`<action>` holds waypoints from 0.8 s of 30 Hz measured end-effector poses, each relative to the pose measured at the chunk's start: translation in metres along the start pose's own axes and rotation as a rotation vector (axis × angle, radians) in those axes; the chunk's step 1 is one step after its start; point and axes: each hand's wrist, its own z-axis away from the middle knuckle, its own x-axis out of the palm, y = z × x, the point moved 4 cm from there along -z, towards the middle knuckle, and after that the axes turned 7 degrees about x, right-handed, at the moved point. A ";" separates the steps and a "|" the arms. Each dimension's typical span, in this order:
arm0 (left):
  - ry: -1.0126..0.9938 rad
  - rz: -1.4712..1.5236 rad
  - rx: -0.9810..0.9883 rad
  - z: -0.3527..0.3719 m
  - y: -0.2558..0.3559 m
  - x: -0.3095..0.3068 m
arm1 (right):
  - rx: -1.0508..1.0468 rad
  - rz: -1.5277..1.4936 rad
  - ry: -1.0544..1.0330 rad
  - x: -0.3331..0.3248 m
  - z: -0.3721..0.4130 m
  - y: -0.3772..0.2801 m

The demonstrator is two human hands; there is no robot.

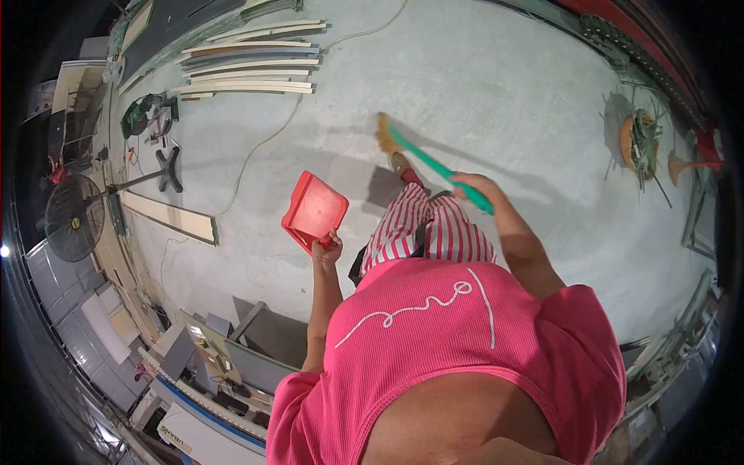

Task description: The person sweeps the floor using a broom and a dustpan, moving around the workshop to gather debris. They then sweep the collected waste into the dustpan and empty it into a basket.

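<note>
several long strips [254, 68] on grey floor [496, 85]

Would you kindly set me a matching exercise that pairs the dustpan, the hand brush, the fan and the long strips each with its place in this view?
Things
1. Dustpan
2. Green-handled hand brush
3. Fan with a round wire guard
4. Long strips

Places
A. Near the picture's left edge
B. In the person's right hand
C. Side by side on the floor, toward the upper left of the picture
D. In the person's left hand

Right pairs: 1-D, 2-B, 3-A, 4-C
</note>
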 end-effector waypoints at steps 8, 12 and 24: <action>-0.114 -0.084 -0.108 -0.035 -0.001 0.036 | -0.078 -0.332 0.246 -0.100 0.119 -0.014; -0.013 -0.070 -0.132 -0.036 0.012 0.052 | -0.148 -0.399 0.295 -0.098 0.137 -0.017; -0.021 0.062 0.009 -0.030 0.051 0.035 | 0.106 0.310 -0.348 0.077 -0.006 -0.051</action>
